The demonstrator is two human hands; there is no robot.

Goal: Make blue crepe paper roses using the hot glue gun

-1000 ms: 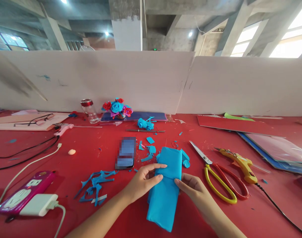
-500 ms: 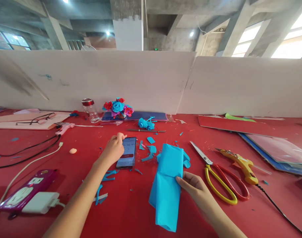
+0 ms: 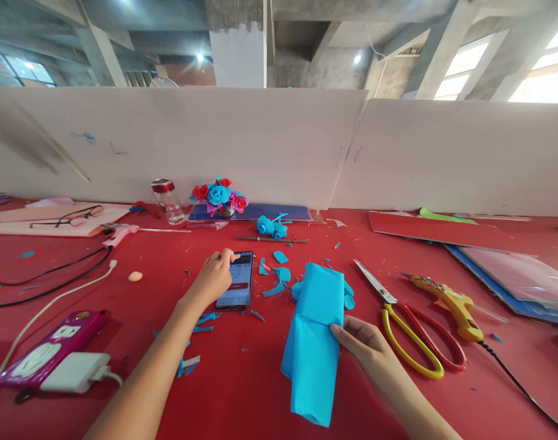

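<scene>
My left hand [image 3: 216,276] reaches over a smartphone [image 3: 236,292] lying on the red table. Its index finger points onto the upper part of the lit screen, while the other fingers curl loosely with nothing in them. Between thumb and fingers, my right hand [image 3: 365,343] pinches the right edge of a folded blue sheet of craft paper [image 3: 314,342], held above the table. Blue paper scraps [image 3: 281,274] lie between the phone and the sheet, and some blue pieces are partly hidden behind it.
Scissors [image 3: 414,336] and a yellow glue gun [image 3: 453,302] lie right of my right hand. Paper flowers [image 3: 219,195], a glass bottle [image 3: 168,205] and blue roses [image 3: 272,227] are farther back. A purple power strip [image 3: 54,348] with a white charger sits at left.
My left index finger has moved from the phone's upper left edge onto its screen. The blue sheet and my right hand have shifted slightly right in view.
</scene>
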